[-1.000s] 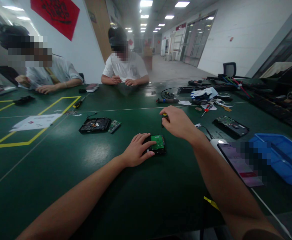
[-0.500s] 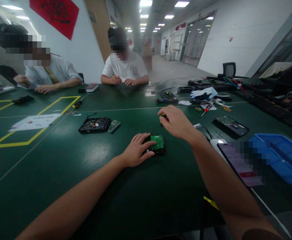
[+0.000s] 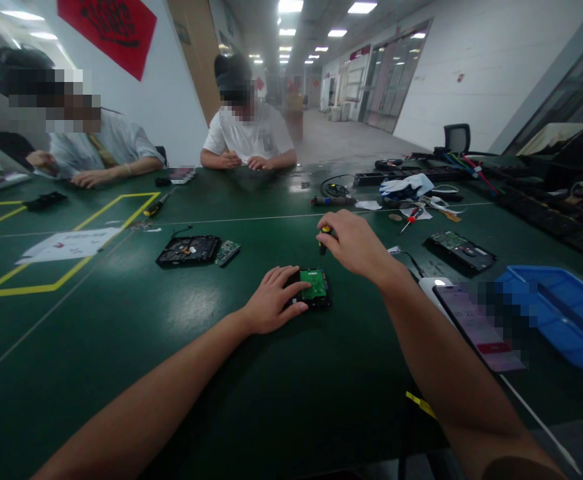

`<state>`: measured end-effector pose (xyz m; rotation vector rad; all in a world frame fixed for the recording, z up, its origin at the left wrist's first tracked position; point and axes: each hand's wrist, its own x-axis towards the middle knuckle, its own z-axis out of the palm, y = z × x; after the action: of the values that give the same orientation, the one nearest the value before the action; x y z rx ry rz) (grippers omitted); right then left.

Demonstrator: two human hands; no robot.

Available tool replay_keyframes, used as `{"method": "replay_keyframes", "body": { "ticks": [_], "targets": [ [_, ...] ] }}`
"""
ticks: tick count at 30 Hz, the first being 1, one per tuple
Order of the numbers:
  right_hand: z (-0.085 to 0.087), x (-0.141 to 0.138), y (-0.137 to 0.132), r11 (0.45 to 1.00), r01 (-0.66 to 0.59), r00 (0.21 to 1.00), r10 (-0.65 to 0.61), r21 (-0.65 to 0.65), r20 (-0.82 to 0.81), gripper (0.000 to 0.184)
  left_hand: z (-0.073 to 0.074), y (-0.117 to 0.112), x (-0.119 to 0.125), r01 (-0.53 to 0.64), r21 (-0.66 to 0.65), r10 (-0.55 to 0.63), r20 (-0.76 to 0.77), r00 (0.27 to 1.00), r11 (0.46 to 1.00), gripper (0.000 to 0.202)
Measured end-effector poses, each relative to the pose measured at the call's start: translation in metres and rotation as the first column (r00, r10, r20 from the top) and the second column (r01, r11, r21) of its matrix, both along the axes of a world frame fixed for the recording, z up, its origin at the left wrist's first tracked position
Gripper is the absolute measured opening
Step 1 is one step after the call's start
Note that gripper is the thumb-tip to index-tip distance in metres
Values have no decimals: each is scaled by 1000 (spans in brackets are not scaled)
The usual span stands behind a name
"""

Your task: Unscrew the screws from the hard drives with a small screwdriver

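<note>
A small black hard drive (image 3: 314, 291) with a green circuit board on top lies on the green table (image 3: 121, 347) in front of me. My left hand (image 3: 274, 300) rests on its left side, fingers pressed on the drive and holding it down. My right hand (image 3: 354, 245) hovers just above and behind the drive, fingers closed round a screwdriver (image 3: 324, 239) with a yellow and black handle that points down at the board.
A second opened drive (image 3: 189, 250) with a loose green board lies to the left. Another drive (image 3: 460, 251) and a blue tray (image 3: 561, 313) are on the right, beside a phone (image 3: 476, 323). Two people sit across the table. Tools and cables lie at the far right.
My right hand with the screwdriver has shifted slightly left and down toward the drive. My left hand has stayed on the drive.
</note>
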<state>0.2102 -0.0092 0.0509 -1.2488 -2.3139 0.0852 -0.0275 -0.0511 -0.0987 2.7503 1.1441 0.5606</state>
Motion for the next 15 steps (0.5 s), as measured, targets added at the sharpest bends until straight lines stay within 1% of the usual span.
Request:
{"method": "replay_keyframes", "body": {
  "ticks": [8, 10, 15],
  "targets": [
    [2, 2, 0, 997, -77, 997, 77, -22, -16, 27, 2, -1, 0, -5, 6, 5, -14, 1000, 1000, 54],
    [0, 2, 2, 997, -69, 997, 69, -21, -19, 27, 2, -1, 0, -7, 1, 7, -11, 1000, 1000, 54],
    [-3, 3, 6, 998, -64, 997, 64, -6, -50, 18, 2, -1, 1, 4, 0, -4, 8, 1000, 1000, 54]
  ]
}}
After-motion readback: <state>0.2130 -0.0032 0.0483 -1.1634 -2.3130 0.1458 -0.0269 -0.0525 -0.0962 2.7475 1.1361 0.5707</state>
